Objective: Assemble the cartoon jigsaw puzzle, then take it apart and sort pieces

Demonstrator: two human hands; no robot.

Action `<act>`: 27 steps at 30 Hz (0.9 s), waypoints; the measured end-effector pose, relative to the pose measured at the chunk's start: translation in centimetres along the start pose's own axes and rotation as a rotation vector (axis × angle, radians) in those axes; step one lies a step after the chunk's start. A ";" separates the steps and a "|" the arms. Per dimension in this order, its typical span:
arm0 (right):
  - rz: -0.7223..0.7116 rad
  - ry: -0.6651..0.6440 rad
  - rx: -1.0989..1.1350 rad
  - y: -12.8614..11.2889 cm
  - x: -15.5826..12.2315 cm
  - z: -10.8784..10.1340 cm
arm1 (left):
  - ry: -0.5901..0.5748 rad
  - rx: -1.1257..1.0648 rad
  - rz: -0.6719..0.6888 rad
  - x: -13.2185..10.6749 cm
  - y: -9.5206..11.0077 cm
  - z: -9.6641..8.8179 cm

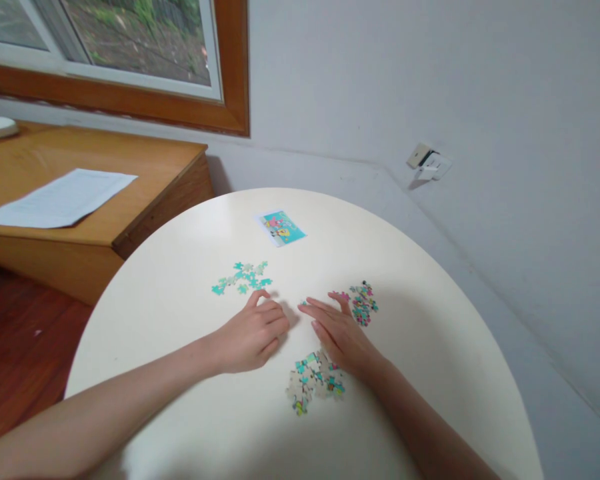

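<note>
My left hand (258, 333) rests palm down near the middle of the table, its fingers curled in. Whatever they may hold is hidden beneath them. Across a small gap, my right hand (343, 337) has its fingers stretched out. Its fingertips are at a small teal puzzle piece (303, 303) on the tabletop. Beyond my left hand lies a loose group of teal and pale puzzle pieces (250, 275). Multicoloured puzzle pieces (364, 307) are heaped just past my right hand. Closer to me is a pile of mixed puzzle pieces (310, 380), some with plain grey faces up.
A small picture card (283, 228) with cartoon figures on teal lies toward the far side of the round white table (180, 413). To the left stands a wooden desk (165, 157) with paper sheets (63, 197). A wall socket (420, 155) holds a white plug.
</note>
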State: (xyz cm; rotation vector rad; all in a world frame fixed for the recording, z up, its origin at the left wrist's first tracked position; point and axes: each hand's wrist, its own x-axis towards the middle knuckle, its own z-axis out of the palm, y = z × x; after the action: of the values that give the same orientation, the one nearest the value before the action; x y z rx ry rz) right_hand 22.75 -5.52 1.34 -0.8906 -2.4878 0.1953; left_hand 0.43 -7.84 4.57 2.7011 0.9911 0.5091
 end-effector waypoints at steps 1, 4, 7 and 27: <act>0.036 0.033 -0.025 0.3 -0.1 0.1 | -0.008 -0.012 0.011 0.0 0.1 0.0; 0.167 0.152 -0.137 1.4 -0.2 0.2 | -0.050 -0.072 0.061 0.0 0.6 -0.2; 0.286 0.237 -0.255 2.2 -0.3 0.1 | -0.101 -0.146 0.117 0.0 1.1 -0.5; 0.346 0.227 -0.305 2.8 -0.6 0.3 | -0.190 -0.139 0.160 -0.3 1.5 -0.2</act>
State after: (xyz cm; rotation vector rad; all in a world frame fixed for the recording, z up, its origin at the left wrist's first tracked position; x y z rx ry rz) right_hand 24.56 -3.68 0.07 -1.3855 -2.1714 -0.1701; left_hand 1.02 -9.17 5.20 2.6563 0.6692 0.3274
